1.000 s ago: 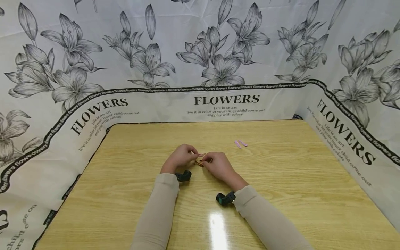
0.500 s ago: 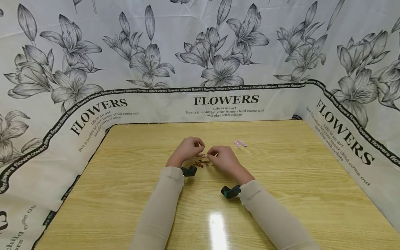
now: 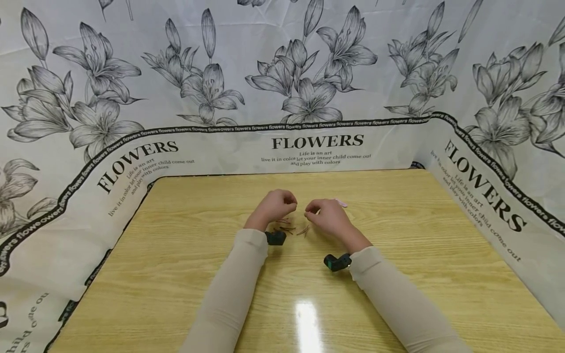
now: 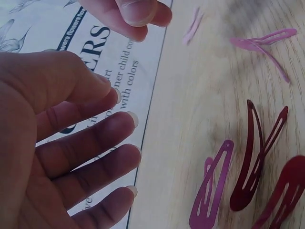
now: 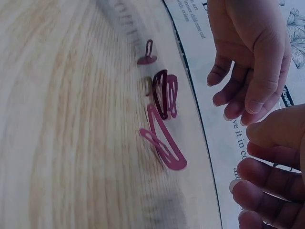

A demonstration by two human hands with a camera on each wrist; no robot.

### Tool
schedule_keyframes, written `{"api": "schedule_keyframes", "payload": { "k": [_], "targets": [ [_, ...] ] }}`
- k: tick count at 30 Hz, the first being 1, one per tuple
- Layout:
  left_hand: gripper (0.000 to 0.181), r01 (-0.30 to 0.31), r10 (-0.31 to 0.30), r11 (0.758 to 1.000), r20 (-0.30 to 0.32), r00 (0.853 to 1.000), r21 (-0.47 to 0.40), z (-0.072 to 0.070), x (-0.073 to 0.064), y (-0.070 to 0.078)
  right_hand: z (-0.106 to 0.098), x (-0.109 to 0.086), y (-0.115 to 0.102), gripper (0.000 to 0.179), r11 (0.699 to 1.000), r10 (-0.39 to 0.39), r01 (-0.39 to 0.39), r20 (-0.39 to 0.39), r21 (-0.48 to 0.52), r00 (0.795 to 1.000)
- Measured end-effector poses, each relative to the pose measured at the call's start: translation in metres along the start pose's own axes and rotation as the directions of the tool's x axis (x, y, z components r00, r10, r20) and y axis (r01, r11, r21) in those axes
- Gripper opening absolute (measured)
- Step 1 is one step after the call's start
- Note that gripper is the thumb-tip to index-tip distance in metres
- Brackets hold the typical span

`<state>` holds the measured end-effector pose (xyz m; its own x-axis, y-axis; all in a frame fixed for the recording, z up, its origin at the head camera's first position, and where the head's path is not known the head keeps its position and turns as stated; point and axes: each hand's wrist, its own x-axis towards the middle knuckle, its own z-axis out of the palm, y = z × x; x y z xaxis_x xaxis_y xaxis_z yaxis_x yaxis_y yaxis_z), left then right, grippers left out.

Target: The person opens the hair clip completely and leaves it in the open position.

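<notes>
the left hand and right hand hang relaxed and empty over the table, where a dark red snap hair clip, magenta snap hair clip and pink snap hair clip lie splayed, so opening these seems done, though what remains cannot be told.

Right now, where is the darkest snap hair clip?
In the left wrist view's lower right, the darkest snap hair clip lies between the magenta clip and the brighter red clip.
</notes>
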<state>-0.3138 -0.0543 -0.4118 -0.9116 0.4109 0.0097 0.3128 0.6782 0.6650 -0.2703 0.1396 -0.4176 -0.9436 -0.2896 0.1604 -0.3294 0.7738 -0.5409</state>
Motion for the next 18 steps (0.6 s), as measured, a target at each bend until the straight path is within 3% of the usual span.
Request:
{"api": "schedule_keyframes", "payload": {
  "k": [9, 18],
  "targets": [
    [0.018, -0.006, 0.005, 0.999, 0.027, 1.0, 0.033, 0.006, 0.012, 0.009, -0.011, 0.003, 0.01, 0.02, 0.998, 0.049, -0.049, -0.006, -0.041, 0.999],
    [0.029, -0.029, 0.024, 0.996, 0.059, 0.998, 0.085, 0.012, 0.023, 0.018, -0.014, 0.004, 0.025, 0.02, 0.997, 0.067, -0.068, -0.031, -0.03, 0.997]
  ]
}}
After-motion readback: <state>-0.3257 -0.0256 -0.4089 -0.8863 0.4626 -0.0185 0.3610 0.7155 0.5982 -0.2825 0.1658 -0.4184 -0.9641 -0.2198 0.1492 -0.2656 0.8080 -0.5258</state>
